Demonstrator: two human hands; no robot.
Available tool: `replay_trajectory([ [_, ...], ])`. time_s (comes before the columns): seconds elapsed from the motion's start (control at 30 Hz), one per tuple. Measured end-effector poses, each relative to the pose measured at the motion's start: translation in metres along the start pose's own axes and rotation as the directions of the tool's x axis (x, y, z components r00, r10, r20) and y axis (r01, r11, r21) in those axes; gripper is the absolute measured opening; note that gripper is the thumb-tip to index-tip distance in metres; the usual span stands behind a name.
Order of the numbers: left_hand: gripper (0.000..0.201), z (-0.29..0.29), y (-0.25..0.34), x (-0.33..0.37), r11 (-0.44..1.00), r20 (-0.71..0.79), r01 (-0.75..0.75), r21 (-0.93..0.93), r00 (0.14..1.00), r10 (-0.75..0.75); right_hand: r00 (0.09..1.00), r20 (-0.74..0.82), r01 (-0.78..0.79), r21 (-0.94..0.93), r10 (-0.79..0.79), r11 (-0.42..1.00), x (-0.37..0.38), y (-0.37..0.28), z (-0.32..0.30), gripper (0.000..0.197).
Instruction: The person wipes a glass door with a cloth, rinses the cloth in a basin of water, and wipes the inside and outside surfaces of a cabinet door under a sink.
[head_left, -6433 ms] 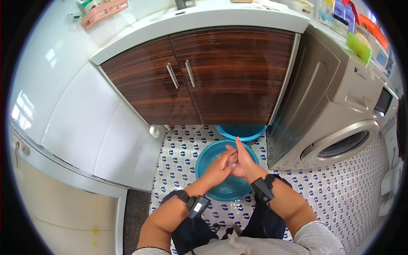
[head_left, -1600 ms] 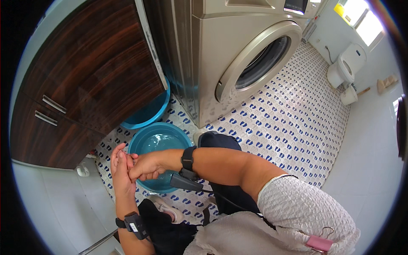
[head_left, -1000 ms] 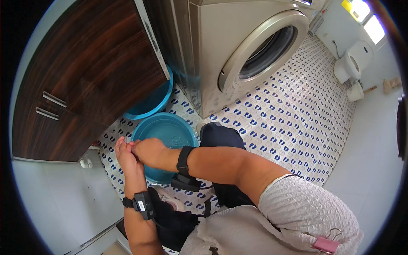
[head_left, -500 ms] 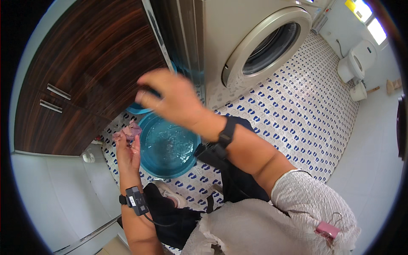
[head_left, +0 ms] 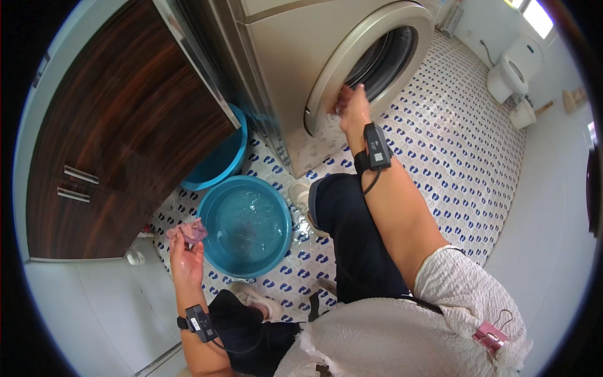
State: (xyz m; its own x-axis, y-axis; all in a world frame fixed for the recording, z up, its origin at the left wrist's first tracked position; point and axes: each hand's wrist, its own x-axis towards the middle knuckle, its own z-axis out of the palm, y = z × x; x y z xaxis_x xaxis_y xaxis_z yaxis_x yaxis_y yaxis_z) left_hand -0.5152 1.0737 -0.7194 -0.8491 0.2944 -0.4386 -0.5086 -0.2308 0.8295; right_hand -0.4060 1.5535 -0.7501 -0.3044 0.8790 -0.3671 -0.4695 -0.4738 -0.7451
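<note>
First, at far left, stands a dark wood cupboard [head_left: 116, 141]; in front of it is the person's left hand [head_left: 187, 267], its fingers pinched on a small pink cloth [head_left: 188, 231]. The cloth is bunched up at the fingertips, just beside the left rim of a round blue basin [head_left: 245, 227] of water on the patterned floor [head_left: 408, 188]. Its longer axis runs crosswise, left to right, with the fuller end towards the basin; crumpled so, it has no clear front. Behind the basin sits a second blue basin [head_left: 233, 164]. Farther right, the bare right hand [head_left: 355, 108] is stretched out before the round door [head_left: 388, 66] of a washer [head_left: 282, 78], its fingers too blurred to tell whether they grip anything. The step seems to be parking the cloth aside while tending the door; the next move probably calls for a sure hold on the door's edge, keeping the cloth steady.
</note>
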Motion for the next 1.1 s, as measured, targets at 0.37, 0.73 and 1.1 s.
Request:
replay_trajectory([
  [0.37, 0.025, 0.002, -0.002, 0.007, 0.999, 0.087, -0.038, -0.010, 0.995, 0.038, 0.962, 0.217, 0.217, -0.255, -0.163, 0.942, -0.024, -0.004, 0.020, 0.070],
  [0.73, 0.024, -0.013, -0.004, -0.012, 0.983, 0.139, -0.148, 0.107, 0.981, 0.132, 0.816, 0.234, 0.569, -0.165, -0.528, 0.806, -0.070, -0.027, 0.036, 0.059],
  [1.1, 0.028, -0.016, 0.008, -0.038, 0.997, 0.034, -0.077, 0.023, 0.997, 0.076, 0.930, 0.262, 0.346, -0.388, -0.257, 0.854, -0.004, 0.015, 0.013, 0.062],
])
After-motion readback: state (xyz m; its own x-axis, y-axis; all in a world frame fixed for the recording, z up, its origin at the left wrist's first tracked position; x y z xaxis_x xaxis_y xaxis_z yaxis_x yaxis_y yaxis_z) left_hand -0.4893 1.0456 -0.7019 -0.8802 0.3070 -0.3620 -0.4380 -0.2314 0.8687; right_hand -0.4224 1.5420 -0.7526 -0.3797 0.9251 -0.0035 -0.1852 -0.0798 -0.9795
